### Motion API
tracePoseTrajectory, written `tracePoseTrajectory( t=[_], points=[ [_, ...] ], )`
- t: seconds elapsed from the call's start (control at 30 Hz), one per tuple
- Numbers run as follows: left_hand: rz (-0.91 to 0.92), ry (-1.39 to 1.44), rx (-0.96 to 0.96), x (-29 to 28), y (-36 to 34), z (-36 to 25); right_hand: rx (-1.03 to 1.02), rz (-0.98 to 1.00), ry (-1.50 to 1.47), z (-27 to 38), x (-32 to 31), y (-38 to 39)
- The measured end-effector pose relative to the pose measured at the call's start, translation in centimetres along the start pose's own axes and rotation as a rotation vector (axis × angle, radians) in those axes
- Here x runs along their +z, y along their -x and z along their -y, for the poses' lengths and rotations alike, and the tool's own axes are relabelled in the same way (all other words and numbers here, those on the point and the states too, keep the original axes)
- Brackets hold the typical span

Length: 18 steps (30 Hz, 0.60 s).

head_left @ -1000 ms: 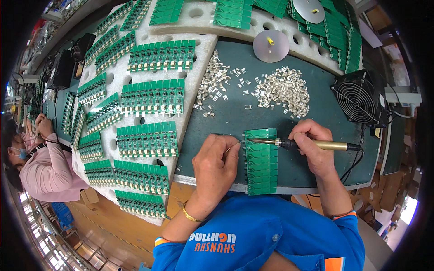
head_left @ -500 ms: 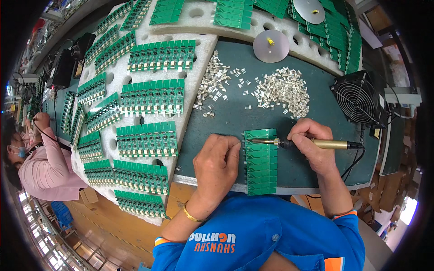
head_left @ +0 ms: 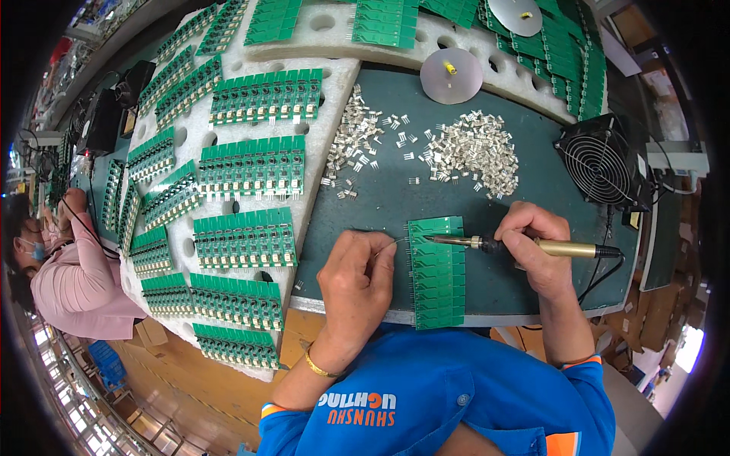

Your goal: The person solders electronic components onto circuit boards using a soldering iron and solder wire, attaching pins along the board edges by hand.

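My right hand (head_left: 536, 251) grips a soldering iron (head_left: 566, 248) with a gold handle and black cord, its tip over the upper left part of a green circuit board panel (head_left: 437, 281) lying at the bench's front. Just left of the panel, my left hand (head_left: 357, 277) is closed in a pinch on a thin wire (head_left: 399, 241), which reaches toward the pins along the panel's left edge. Two piles of small white connectors (head_left: 471, 152) lie beyond my hands.
White foam trays (head_left: 315, 129) hold rows of green boards at left and back. Two silver discs (head_left: 451, 83) with yellow centres sit at the back. A black fan (head_left: 597, 159) stands at right. A co-worker in pink (head_left: 72, 289) sits at far left.
My right hand and the iron have shifted slightly to the right, and my left hand slightly left and down. The co-worker's hands have moved a little.
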<state>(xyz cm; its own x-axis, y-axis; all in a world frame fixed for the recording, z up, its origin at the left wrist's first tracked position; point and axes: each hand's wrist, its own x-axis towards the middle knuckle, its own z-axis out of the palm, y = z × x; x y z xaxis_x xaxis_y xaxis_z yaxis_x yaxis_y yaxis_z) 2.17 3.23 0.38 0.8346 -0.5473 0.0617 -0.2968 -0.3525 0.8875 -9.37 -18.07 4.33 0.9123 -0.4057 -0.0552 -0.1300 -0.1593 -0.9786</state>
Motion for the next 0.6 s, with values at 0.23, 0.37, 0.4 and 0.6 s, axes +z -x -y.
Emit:
tracePoseTrajectory(
  t=[0.23,0.37,0.4,0.6],
  points=[
    [0.022,-0.009,0.026,0.03,-0.11,-0.14,-0.062,0.018,-0.011,-0.19,0.03,0.16],
    [0.034,-0.011,0.037,0.11,-0.09,-0.03,-0.044,0.0,-0.019,-0.27,0.43,0.05],
    [0.037,-0.013,0.038,0.11,-0.07,-0.01,-0.036,0.01,-0.021,-0.34,0.47,0.02],
    [0.037,-0.01,0.031,0.19,-0.2,-0.12,-0.073,0.039,-0.014,-0.74,0.44,0.07]
  ],
)
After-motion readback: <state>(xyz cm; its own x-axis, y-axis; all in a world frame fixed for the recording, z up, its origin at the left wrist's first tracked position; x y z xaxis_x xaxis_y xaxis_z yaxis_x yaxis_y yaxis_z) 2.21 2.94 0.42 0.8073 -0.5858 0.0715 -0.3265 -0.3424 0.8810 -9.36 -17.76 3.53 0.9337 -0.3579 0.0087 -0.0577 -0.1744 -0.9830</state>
